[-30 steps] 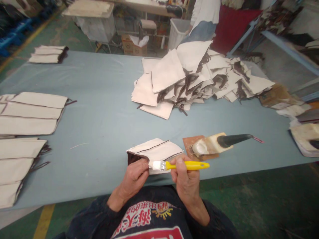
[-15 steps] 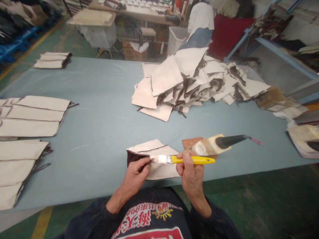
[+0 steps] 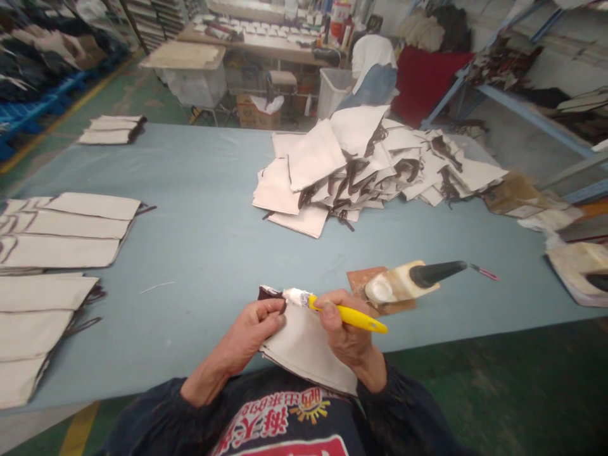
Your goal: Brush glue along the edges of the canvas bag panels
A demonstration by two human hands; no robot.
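Between my hands lies a cream fabric piece (image 3: 308, 345) with dark edging, partly over the table's near edge. The thumb and fingers of my left hand (image 3: 254, 326) pinch its dark flap near the upper left corner. My right hand (image 3: 349, 332) grips a yellow-handled paintbrush (image 3: 354, 316). Its white-coated bristles meet the piece's edge right beside my left fingertips. Just beyond my right hand, a cream container (image 3: 380, 288) with a black spout lies on a brown board (image 3: 358, 282).
A heap of cream pieces (image 3: 316, 155) with dark cords covers the table's far middle. Several neat stacks (image 3: 71, 247) lie along the left. A cardboard box (image 3: 508, 190) stands at the right edge. A seated person (image 3: 373, 69) is beyond the table.
The cream piece has turned and come nearer to my body. My left hand has shifted its hold along the edge, and the brush now slants, its handle end lower.
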